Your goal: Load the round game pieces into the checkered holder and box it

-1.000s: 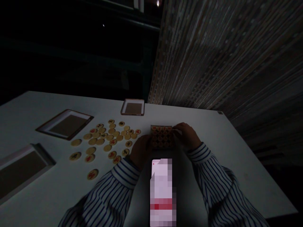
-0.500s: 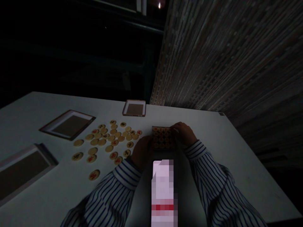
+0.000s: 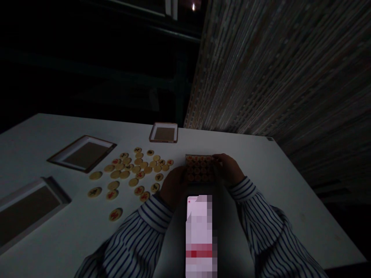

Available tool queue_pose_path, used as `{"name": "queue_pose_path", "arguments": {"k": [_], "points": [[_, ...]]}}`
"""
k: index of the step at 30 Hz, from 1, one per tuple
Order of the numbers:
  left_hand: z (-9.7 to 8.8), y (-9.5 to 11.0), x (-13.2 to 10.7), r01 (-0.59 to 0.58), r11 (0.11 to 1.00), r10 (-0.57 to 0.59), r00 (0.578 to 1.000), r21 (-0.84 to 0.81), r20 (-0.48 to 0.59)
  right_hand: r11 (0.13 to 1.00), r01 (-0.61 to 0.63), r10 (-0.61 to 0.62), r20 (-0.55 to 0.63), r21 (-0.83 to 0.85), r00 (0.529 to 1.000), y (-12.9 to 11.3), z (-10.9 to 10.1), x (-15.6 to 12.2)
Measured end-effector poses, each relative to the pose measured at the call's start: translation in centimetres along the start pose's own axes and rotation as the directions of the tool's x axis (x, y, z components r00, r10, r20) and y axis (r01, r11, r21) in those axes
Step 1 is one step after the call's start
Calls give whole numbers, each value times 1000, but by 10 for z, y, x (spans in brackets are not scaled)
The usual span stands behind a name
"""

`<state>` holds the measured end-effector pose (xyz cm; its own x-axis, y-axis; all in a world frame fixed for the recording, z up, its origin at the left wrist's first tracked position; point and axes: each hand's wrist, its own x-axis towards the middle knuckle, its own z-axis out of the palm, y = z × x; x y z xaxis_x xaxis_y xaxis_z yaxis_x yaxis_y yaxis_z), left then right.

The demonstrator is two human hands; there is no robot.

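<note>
A small dark box of Chinese chess pieces (image 3: 199, 168) lies on the table in front of me, its round wooden discs set in tidy rows. Against its left side is my left hand (image 3: 174, 186), the fingers curled and mostly in shadow. My right hand (image 3: 229, 167) grips the right side, with fingertips at the far right corner. Loose Chinese chess pieces (image 3: 133, 182) are scattered to the left, some with red or black characters and others showing plain faces.
A phone with a lit screen (image 3: 199, 227) is close to me, below the box. Shallow framed trays stand on the white table: one at the back (image 3: 164, 133), one at the left (image 3: 84, 152), and a larger one (image 3: 29, 210) at the near left. A striped curtain (image 3: 261, 69) hangs beyond.
My right hand has shifted slightly right and toward me along the box's right side. The left hand, the box and the loose pieces stay nearly where they were.
</note>
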<state>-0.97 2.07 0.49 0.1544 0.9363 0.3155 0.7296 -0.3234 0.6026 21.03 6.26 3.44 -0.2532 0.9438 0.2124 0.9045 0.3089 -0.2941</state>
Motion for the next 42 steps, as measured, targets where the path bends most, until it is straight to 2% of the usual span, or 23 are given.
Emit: {"name": "queue_pose_path", "arguments": {"k": [4,6,8,11,15,20,29,37,42], "points": [[-7,8,-3,-15,998,18,999,-64,44,983,-90,87,30,159,996,-2,1,-23],[-11,10,-5,-9,996,15,997,-94,72,961,-119,100,87,251,991,-3,-1,-36],[-14,8,-8,-5,991,21,992,-130,121,935,-140,94,151,325,984,-5,-3,-46],[-13,1,-10,-33,984,69,977,-178,200,921,-166,106,183,352,977,-11,-4,-57],[-6,-8,-11,-64,986,91,981,-157,172,918,-102,56,129,383,990,-20,-2,-58],[-5,-4,-9,-81,989,99,984,-125,149,922,22,-46,53,386,998,-20,8,-53],[-3,-4,-9,-92,991,105,986,-101,128,910,118,-111,-40,398,993,-19,16,-50],[-4,-2,-9,-89,992,99,988,-91,119,918,129,-128,-27,376,991,-16,18,-49],[-1,-6,-8,-80,993,89,990,-83,112,888,166,-170,-28,430,985,-20,15,-46]]}}
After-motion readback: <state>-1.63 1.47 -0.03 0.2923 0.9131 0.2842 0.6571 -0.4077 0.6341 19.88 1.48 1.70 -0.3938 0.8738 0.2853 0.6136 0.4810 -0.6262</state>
